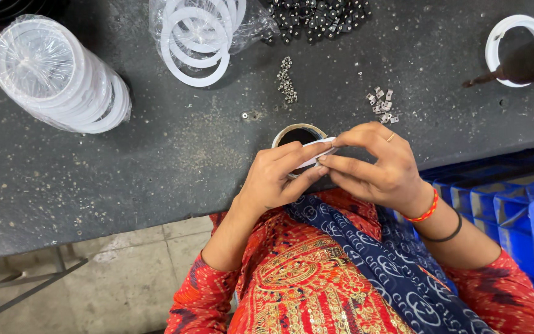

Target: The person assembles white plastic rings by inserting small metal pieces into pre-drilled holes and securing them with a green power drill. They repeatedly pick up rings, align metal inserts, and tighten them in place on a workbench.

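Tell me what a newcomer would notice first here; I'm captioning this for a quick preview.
Both hands, left hand and right hand, pinch a small white ring over a dark cup at the table's near edge. A bagged stack of white rings lies far left, and little metal clips sit just beyond the hands.

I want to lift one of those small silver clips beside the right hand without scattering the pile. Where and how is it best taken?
Pinch a clip at the outer edge of the small metal clips, probably best from above with two fingertips across its short sides. They lie flat and loose on the dark table, clear of the right hand, so a top pinch should disturb the others least.
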